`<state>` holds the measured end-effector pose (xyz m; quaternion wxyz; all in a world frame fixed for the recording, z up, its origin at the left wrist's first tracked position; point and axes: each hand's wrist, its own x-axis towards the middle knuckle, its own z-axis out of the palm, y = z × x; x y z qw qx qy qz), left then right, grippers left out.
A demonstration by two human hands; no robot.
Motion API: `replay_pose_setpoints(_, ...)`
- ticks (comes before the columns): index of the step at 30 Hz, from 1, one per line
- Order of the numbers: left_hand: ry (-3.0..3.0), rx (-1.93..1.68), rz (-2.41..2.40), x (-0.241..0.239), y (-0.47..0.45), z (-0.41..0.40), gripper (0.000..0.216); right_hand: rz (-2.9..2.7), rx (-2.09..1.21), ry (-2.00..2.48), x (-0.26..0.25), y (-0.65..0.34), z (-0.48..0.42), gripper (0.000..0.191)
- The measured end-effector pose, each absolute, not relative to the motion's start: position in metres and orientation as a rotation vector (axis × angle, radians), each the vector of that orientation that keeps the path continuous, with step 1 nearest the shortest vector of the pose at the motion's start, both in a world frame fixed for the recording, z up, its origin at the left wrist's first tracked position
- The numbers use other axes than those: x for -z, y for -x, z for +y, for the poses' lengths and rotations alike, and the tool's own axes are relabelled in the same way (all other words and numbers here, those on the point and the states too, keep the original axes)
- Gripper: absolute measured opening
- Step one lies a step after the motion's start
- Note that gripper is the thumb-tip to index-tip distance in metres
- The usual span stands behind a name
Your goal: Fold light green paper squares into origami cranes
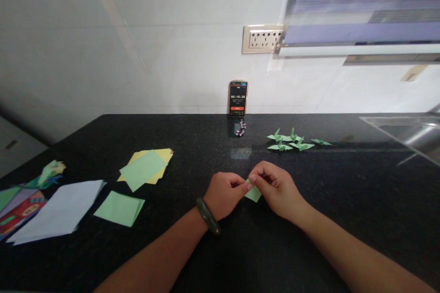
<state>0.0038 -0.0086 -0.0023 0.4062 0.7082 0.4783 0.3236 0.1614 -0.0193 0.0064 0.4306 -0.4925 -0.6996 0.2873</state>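
The left hand [225,197], wearing a dark bracelet [208,217], and the right hand [279,190] meet over the near part of the black table [261,252]; the thumb and fingers of each are closed in a pinch on a small folded green paper [253,195], whose upper part they hide. At left, green sheets [116,208] lie beside white sheets [62,210]; a red item [20,215] is partly covered and cut off by the frame. Beyond, a green square [144,169] rests on yellow sheets [157,178], count obscured. Farther right sit 5 green paper figures [280,147], some overlapping. The sink [392,123] is cut off at the right edge; contents cannot be determined. Against the wall [172,55], a phone [238,99] reads 00:18:28, smaller text illegible. Higher up, a lavender panel [343,13] hides the right end of a socket plate [263,40].
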Motion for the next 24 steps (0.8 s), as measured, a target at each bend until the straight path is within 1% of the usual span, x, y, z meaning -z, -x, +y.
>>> replay_pose_setpoints(5,-1.660,-0.817,1.179,0.004,-0.007,-0.009,0.025,-1.314,-0.712,1.304,-0.015,-0.185,-0.004,0.020)
replay_pose_setpoints(7,-1.526,-0.888,1.137,0.006,-0.008,-0.009,0.024,-1.236,-0.792,1.293,-0.016,-0.188,-0.002,0.022)
replay_pose_setpoints(8,-1.455,-0.928,1.104,0.006,-0.009,-0.009,0.030,-1.238,-0.876,1.284,-0.016,-0.186,-0.002,0.023)
replay_pose_setpoints(10,-1.319,-0.974,0.996,0.005,-0.011,-0.010,0.051,-1.254,-1.040,1.269,-0.013,-0.178,-0.006,0.023)
replay_pose_setpoints(11,-1.261,-0.966,0.935,0.004,-0.012,-0.010,0.054,-1.259,-1.095,1.260,-0.011,-0.172,-0.009,0.022)
replay_pose_setpoints(12,-1.211,-0.946,0.888,0.004,-0.012,-0.011,0.051,-1.262,-1.136,1.254,-0.008,-0.166,-0.012,0.021)
replay_pose_setpoints(13,-1.170,-0.918,0.861,0.003,-0.013,-0.011,0.042,-1.258,-1.175,1.244,-0.006,-0.160,-0.015,0.020)
replay_pose_setpoints(15,-1.143,-0.893,0.901,0.002,-0.012,-0.012,0.026,-1.247,-1.201,1.232,-0.003,-0.152,-0.020,0.019)
replay_pose_setpoints(16,-1.155,-0.891,0.938,0.001,-0.012,-0.012,0.024,-1.243,-1.193,1.233,-0.002,-0.150,-0.021,0.018)
replay_pose_setpoints(24,-1.166,-0.853,0.989,0.000,-0.014,-0.016,0.021,-1.186,-1.058,1.260,-0.004,-0.152,-0.021,0.022)
